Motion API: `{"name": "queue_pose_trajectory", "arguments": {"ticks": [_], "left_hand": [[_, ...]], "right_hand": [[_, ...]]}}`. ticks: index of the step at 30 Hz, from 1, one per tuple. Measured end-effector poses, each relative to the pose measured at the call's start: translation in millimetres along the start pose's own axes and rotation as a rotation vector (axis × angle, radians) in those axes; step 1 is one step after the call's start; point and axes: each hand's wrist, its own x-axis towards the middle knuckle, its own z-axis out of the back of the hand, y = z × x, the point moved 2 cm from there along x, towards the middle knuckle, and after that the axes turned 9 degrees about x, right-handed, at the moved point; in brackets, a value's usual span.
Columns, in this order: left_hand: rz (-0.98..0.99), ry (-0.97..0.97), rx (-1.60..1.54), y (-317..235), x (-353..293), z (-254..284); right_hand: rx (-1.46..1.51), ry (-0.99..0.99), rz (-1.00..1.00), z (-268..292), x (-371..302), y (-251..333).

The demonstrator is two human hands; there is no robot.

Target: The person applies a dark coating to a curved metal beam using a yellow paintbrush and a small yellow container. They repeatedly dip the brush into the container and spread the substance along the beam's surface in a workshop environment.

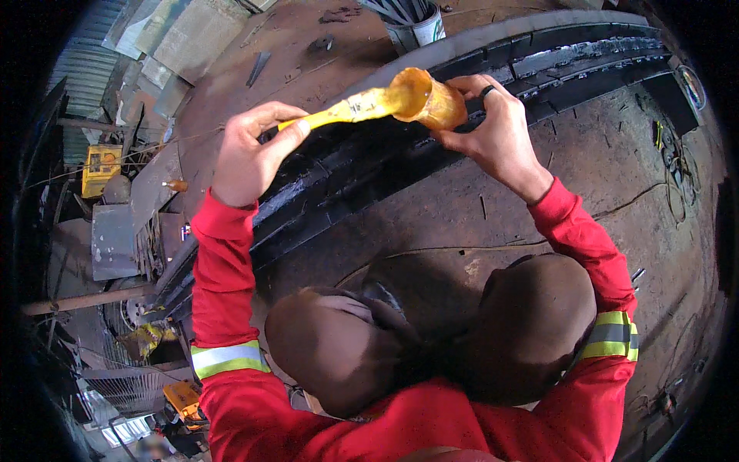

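My left hand (258,146) is closed in a pinch on the thin end of a yellow paintbrush (331,115). The brush points right, and its stained bristle end reaches the mouth of an orange-yellow cup (445,106). Fingers and thumb of my right hand (500,127) grip that cup from its far right side; a dark ring is on one finger. The cup is tipped, mouth toward the brush, and its wall is smeared. How far the bristles go in, and what the cup contains, I cannot tell. Both are held above a black-coated, curved metal beam (339,181).
The ridged beam curves from lower left to upper right. Behind it stands a white bucket (416,35) of metal strips. Cable (454,250) crosses the brown floor and coils at right. Panels (196,38), a yellow case (100,171) and scrap crowd the left. My knees (539,323) are bent below.
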Motion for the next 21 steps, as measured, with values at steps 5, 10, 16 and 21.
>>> {"name": "queue_pose_trajectory", "arguments": {"ticks": [5, 10, 16, 21], "left_hand": [[-0.154, 0.058, -0.098, 3, -3, -17], [0.218, 0.167, -0.486, 18, -6, -31], [0.174, 0.226, -0.841, 34, -4, -31], [0.092, 0.06, -0.834, 28, -4, -6]], "right_hand": [[-0.004, -0.009, 0.006, -2, 0, -2], [-0.001, -0.014, -0.001, -1, 1, 1], [-0.023, -0.002, -0.077, 0, -2, -5], [0.037, 0.0, -0.122, -4, -3, -11]]}}
